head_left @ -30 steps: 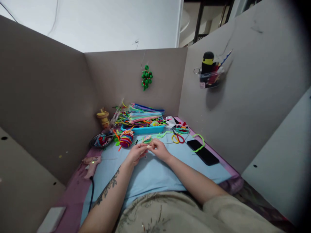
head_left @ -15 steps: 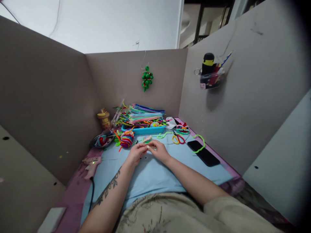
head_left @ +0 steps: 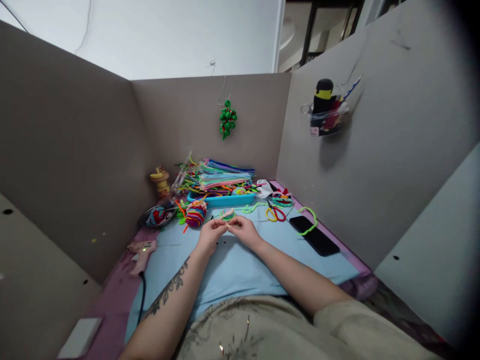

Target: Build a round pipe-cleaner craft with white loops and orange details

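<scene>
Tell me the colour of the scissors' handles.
One yellow, one red, on the scissors; head view.

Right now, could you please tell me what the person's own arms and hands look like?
Both forearms are bare, without sleeves, gloves, or a visible watch. The left forearm carries a dark leafy vine tattoo running along it. The left hand and right hand show no rings I can make out.

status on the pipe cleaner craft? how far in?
Done: a striped multicolour ball and a small coiled piece lie finished on the blue mat. In hand: left hand and right hand pinch a small pale piece between fingertips; too small to identify. Left: the blue tray is heaped with unused pipe cleaners.
</scene>
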Demonstrator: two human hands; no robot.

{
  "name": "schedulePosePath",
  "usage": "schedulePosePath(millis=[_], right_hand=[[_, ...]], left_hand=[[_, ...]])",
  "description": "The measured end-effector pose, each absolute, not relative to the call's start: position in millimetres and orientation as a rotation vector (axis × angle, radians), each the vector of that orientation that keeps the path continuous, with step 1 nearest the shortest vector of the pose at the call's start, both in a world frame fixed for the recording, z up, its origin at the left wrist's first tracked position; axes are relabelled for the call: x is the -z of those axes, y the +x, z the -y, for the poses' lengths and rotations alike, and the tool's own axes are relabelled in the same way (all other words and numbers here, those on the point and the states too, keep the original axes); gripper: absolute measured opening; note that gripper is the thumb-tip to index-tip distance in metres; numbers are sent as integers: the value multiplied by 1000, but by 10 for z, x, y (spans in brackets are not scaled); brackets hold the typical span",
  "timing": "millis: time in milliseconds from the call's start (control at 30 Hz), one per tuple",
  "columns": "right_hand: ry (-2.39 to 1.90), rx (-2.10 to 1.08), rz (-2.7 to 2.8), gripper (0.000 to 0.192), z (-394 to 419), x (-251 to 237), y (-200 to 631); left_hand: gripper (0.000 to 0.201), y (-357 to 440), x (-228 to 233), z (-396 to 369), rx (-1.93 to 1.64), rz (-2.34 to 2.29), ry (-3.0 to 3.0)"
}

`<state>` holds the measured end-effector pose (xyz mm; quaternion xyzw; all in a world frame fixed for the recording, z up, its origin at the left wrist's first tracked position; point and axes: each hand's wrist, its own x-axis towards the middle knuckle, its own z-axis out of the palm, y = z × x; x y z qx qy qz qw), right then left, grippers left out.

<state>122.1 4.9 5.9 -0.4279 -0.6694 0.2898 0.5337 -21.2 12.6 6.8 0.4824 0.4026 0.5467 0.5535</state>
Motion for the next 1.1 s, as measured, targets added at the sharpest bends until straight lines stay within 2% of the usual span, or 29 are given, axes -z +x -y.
schedulePosePath(millis=[400, 633, 767, 833, 1000, 1100], right_hand=[[-1029, -712, 1583, 11, -116, 7, 1244], [-981, -913, 1567, 13, -124, 12, 1268], [-933, -859, 1642, 18, -128, -3, 1302], [-928, -773, 1672, 18, -115, -31, 1320], [-950, -565, 1700, 10, -94, -86, 1367], [-947, -548, 1701, 10, -101, -88, 1382]], left_hand=[[16, -205, -138, -80, -1306, -1098, 1477], [13, -213, -130, -88, -1287, -1082, 1549], [12, -224, -174, -73, -1292, -1056, 1597], [18, -235, -194, -70, -1294, -1027, 1579], [46, -256, -229, -64, -1156, -998, 1353], [44, -257, -225, -68, -1122, -985, 1248]])
